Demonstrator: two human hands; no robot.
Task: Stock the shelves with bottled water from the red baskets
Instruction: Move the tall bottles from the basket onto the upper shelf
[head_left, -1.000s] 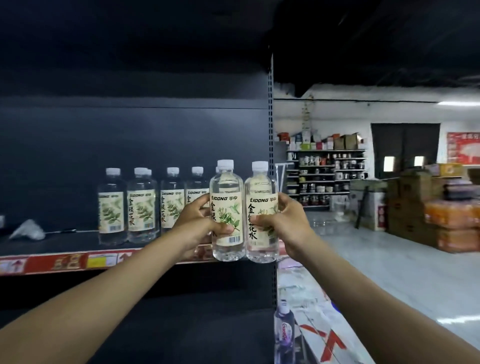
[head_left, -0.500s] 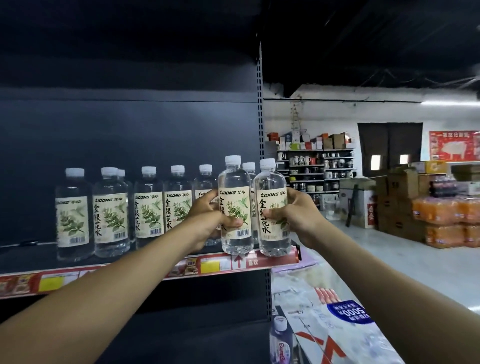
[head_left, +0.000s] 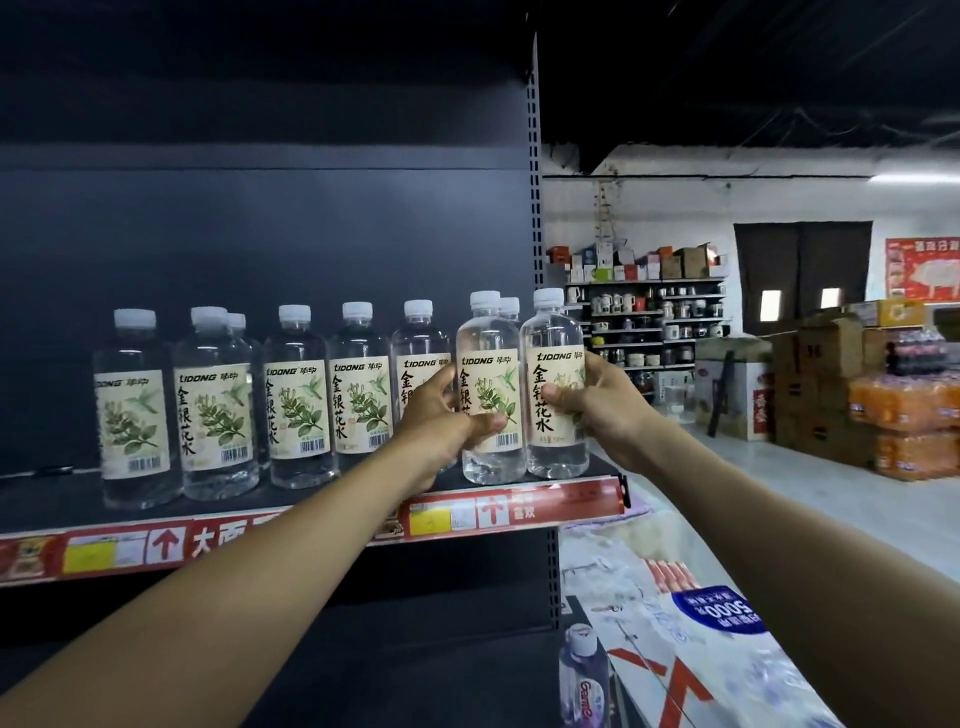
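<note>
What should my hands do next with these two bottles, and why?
Probably let go. The left hand and right hand each grip a bottle, the left bottle and right bottle, both seemingly upright on the shelf, ending the row.

My left hand (head_left: 441, 415) grips the left bottle (head_left: 488, 395) around its label, and my right hand (head_left: 597, 410) grips the right bottle (head_left: 553, 384) the same way. Both are clear, full, white-capped and upright, touching side by side at the right end of the dark shelf (head_left: 545, 506). Their cream labels show green leaves and black characters. Their bases are at the shelf's front edge, above its red price strip; I cannot tell whether they rest on it. To their left, a row of bottles (head_left: 298, 400) of the same kind stands upright, and a rear bottle (head_left: 509, 307) peeks out behind my pair.
</note>
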